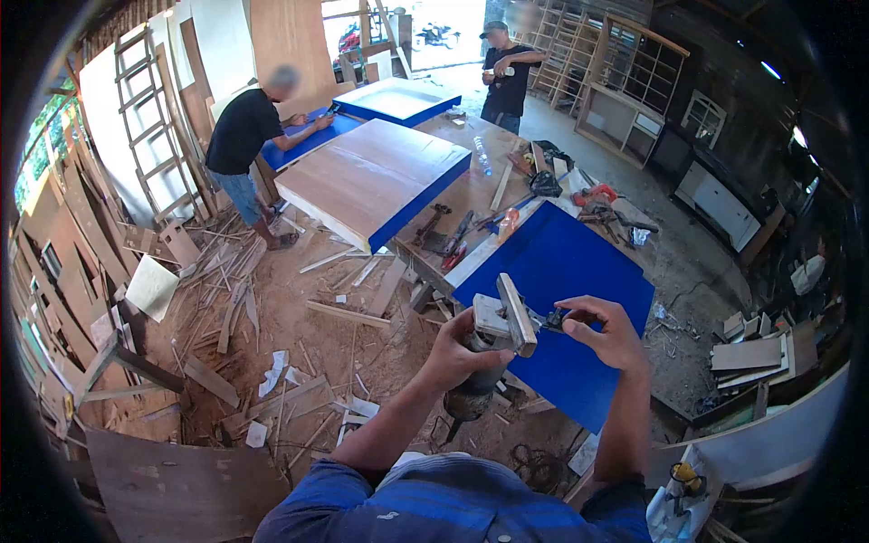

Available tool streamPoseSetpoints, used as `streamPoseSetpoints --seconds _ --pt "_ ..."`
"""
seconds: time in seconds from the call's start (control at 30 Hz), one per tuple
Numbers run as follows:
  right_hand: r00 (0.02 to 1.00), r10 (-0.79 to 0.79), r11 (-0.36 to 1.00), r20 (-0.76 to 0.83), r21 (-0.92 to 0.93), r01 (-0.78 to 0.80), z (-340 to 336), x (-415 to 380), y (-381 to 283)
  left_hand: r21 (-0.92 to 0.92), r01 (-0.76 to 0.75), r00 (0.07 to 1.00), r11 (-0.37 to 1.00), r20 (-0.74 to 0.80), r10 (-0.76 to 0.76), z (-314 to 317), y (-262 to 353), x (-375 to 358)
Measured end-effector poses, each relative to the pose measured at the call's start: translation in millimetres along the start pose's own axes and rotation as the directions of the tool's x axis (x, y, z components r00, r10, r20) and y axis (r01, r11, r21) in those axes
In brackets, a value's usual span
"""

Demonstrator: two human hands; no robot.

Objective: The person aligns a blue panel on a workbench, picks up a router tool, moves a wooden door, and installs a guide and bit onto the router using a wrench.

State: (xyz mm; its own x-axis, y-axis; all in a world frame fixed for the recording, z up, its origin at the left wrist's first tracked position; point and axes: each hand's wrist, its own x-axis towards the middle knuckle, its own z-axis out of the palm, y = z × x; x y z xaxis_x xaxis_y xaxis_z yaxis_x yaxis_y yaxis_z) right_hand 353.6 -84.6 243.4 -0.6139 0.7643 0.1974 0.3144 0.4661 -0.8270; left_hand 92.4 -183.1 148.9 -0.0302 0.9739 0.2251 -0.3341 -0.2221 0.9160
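Note:
My left hand is wrapped round the body of a grey power tool, whose flat base with a wooden strip across it points up. Just right of the strip, my right hand pinches a small dark part between thumb and fingers. Both hands are above the near edge of a blue panel.
Beyond lie a wood-topped panel, a white-topped panel, tools and a plastic bottle. One person leans over a blue board at left; another stands behind. Wood scraps litter the floor.

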Motion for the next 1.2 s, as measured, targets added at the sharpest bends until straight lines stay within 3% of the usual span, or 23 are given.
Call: streamPoseSetpoints --seconds 0.13,0.23,0.33,0.43,0.53,0.9,1.03,1.13,1.2 --pt "0.999 0.003 1.0 0.049 0.008 -0.003 7 7 4 0.006 0.029 1.0 1.0 -0.009 -0.029 -2 -12 0" --pt "0.988 0.085 0.993 0.127 0.073 -0.095 5 12 18 0.023 0.075 0.997 0.997 -0.023 -0.074 -1 -9 0" --pt "0.991 0.049 0.997 0.128 0.06 -0.057 5 13 18 -0.003 0.084 0.996 0.996 -0.044 -0.084 1 -9 0" --pt "0.996 0.036 0.998 0.084 -0.048 -0.033 4 13 12 -0.023 0.089 0.994 0.996 -0.057 -0.09 5 -1 -2" --pt "0.994 0.108 0.982 -0.017 -0.157 -0.109 7 13 -3 -0.021 0.099 0.992 0.995 -0.076 -0.101 5 -4 -2" --pt "0.987 0.04 0.957 -0.155 -0.277 -0.083 20 17 5 -0.035 0.121 0.99 0.992 -0.068 -0.124 7 0 -5" --pt "0.986 0.072 0.942 -0.148 -0.315 -0.116 24 17 -1 -0.025 0.117 0.991 0.993 -0.058 -0.118 1 -9 -6" --pt "0.986 -0.16 0.803 -0.048 -0.588 0.102 24 16 -5 -0.026 0.065 0.997 0.998 -0.027 -0.066 1 -9 -8" --pt "0.999 -0.053 0.807 -0.01 -0.59 0.037 26 12 -8 -0.005 0.013 1.0 1.0 0.007 -0.013 0 -8 -10"
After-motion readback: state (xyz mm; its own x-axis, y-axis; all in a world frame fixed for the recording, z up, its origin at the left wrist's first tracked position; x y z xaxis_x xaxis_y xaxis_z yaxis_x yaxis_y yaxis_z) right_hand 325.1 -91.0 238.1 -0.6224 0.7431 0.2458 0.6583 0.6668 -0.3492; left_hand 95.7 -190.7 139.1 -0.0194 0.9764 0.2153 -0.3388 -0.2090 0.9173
